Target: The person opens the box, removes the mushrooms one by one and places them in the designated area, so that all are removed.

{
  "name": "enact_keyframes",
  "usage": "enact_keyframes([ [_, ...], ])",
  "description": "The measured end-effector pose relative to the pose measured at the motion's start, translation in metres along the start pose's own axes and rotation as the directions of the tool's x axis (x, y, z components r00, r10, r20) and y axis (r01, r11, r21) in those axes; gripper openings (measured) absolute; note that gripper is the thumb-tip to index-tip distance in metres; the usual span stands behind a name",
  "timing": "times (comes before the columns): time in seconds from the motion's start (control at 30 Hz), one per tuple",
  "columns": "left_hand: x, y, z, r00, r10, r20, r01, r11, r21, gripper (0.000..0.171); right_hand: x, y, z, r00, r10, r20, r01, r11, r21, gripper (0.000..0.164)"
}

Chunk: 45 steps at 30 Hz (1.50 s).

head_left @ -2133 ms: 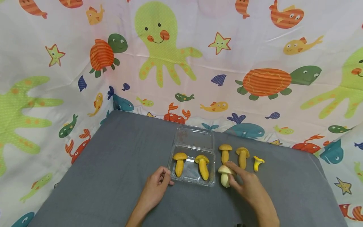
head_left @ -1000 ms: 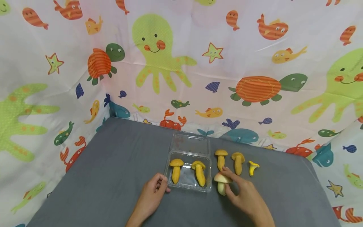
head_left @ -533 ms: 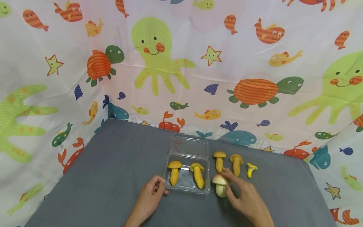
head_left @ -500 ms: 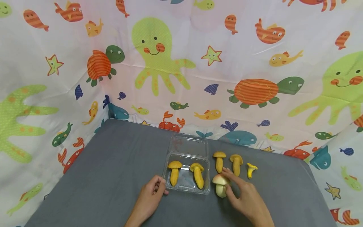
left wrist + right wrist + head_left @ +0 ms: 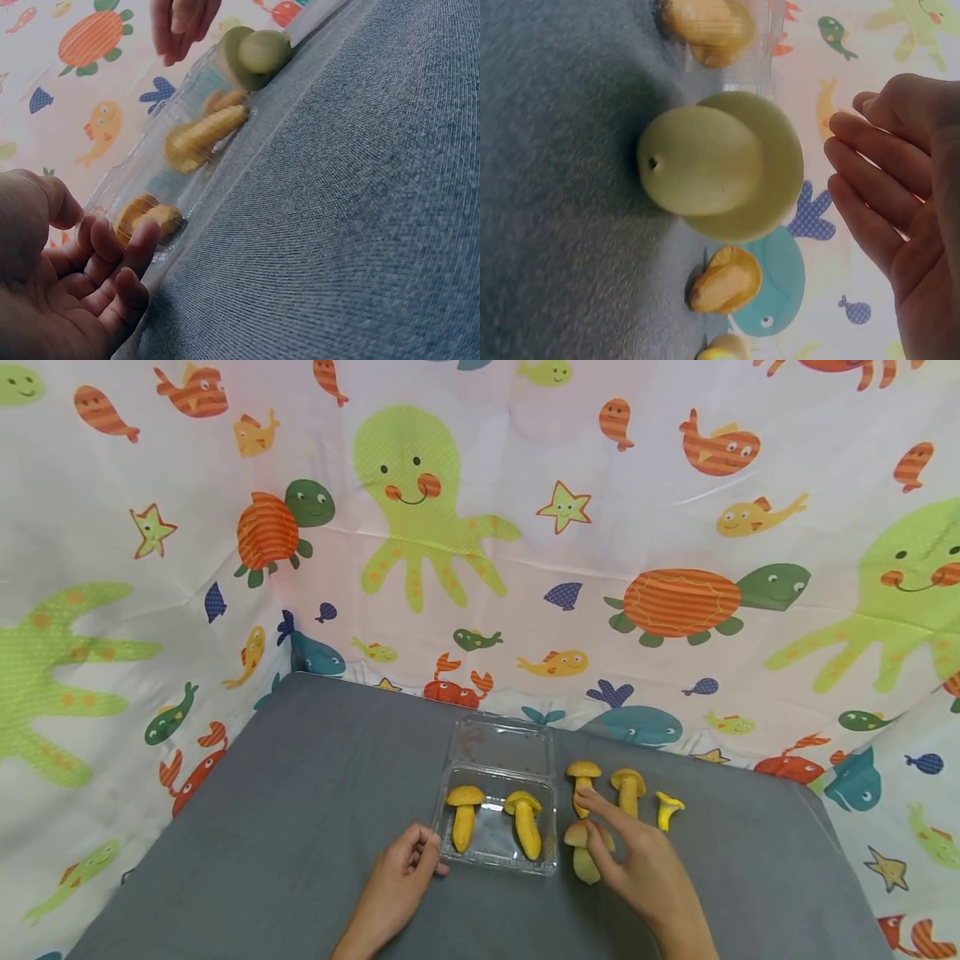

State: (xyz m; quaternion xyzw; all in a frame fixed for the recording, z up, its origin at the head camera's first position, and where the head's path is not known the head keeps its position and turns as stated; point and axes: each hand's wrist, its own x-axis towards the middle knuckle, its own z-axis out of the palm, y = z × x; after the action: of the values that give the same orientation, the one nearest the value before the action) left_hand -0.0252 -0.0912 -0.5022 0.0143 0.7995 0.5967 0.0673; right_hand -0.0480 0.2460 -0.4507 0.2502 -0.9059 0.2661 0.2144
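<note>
My left hand (image 5: 397, 881) pinches the near left edge of a clear plastic box (image 5: 497, 865), fingertips at its wall in the left wrist view. The box's lid (image 5: 502, 747) lies folded back. Inside, two yellow-brown toy mushrooms, a left one (image 5: 463, 831) and a right one (image 5: 528, 837), lie apart with caps away from me. Right of the box a thick pale-stemmed toy mushroom (image 5: 587, 866) lies on the table. My right hand (image 5: 648, 868) hovers over it with loosely bent fingers; the right wrist view shows the hand (image 5: 915, 195) apart from the pale mushroom (image 5: 705, 161).
Behind the pale mushroom lie two more yellow-brown mushrooms, one near the box (image 5: 583, 770) and one further right (image 5: 628, 782), then a small bright yellow mushroom (image 5: 667, 810). The grey table (image 5: 315, 777) meets a sea-animal curtain (image 5: 480, 552) at the back and sides.
My right hand has let go of the pale mushroom and lifted slightly off it. The mushroom stays on the table beside the box. My left hand has kept its place at the box.
</note>
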Motion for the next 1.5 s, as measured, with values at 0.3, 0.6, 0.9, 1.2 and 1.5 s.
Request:
enact_keyframes([
  [0.3,0.001,0.001,0.0,1.0,-0.003,0.01,0.003,1.0,0.001,0.022,0.013,-0.007,0.004,0.999,0.021,0.047,-0.021,1.0,0.006,0.045],
  [0.6,0.0,0.001,0.0,1.0,-0.003,0.013,0.003,1.0,0.0,0.021,0.033,-0.02,0.016,0.994,-0.003,0.107,-0.005,0.997,0.079,0.048],
  [0.9,0.001,0.001,0.001,1.0,-0.003,0.015,0.003,1.0,0.007,0.022,0.046,-0.03,0.033,0.985,-0.017,0.171,-0.005,0.992,0.129,0.046],
  [1.2,-0.001,0.002,-0.002,0.999,-0.032,0.025,0.032,0.999,0.013,0.024,0.056,-0.04,0.054,0.973,0.012,0.229,-0.041,0.992,0.121,0.042],
  [1.5,0.001,0.0,-0.001,1.0,-0.011,0.018,0.011,1.0,0.015,0.023,0.068,-0.048,0.07,0.961,-0.018,0.278,-0.019,0.991,0.129,0.043],
])
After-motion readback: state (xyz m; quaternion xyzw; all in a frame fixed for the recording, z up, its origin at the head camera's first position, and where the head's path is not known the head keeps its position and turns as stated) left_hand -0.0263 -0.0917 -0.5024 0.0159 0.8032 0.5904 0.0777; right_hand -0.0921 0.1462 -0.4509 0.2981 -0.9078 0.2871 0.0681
